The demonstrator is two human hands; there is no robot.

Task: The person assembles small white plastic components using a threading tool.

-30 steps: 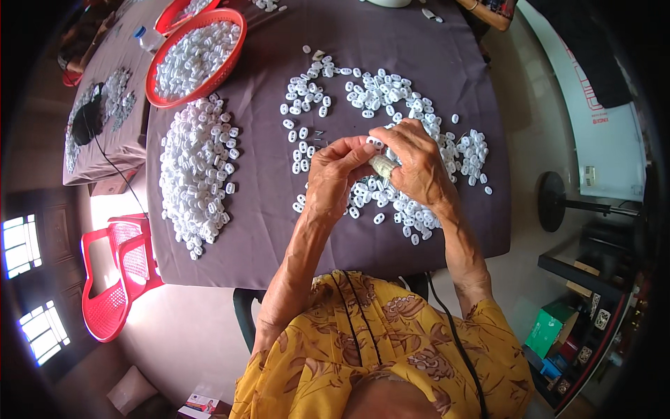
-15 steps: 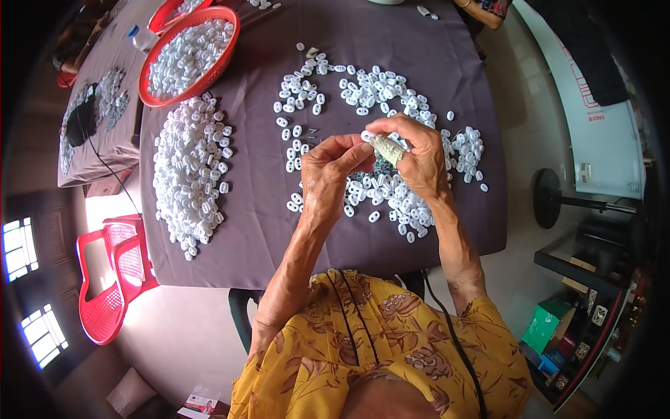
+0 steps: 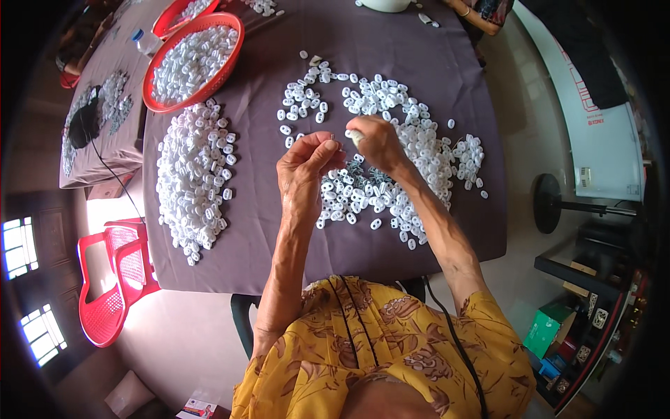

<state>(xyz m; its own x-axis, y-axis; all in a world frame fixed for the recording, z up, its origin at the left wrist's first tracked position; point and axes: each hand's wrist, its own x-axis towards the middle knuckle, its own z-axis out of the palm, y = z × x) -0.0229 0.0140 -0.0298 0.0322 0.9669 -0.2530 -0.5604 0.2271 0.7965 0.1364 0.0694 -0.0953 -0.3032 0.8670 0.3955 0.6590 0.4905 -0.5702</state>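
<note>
My left hand (image 3: 300, 167) is closed in a pinch over the table. At its fingertips shows a small grey metal piece (image 3: 333, 138), too small to tell exactly. Just to the right, my right hand (image 3: 381, 145) is closed around a pale yellowish object (image 3: 356, 136), mostly hidden in the fist. Beneath and between the hands lies a heap of small grey metal pieces (image 3: 357, 169). Around it are many white oval pieces with two holes (image 3: 342, 199), and more of them (image 3: 427, 150) spread beside my right wrist.
A large pile of white oval pieces (image 3: 190, 181) lies on the left of the brown tablecloth (image 3: 265, 237). Behind it stands a red basket (image 3: 239, 49) full of them, near a bottle (image 3: 145, 42). A red chair (image 3: 105, 321) is at left. Another person's arm (image 3: 478, 22) shows at far right.
My hands have moved apart; the left has shifted left. The white oval piece at my left fingertips is gone from there. My right hand has turned into a fist around the pale object.
</note>
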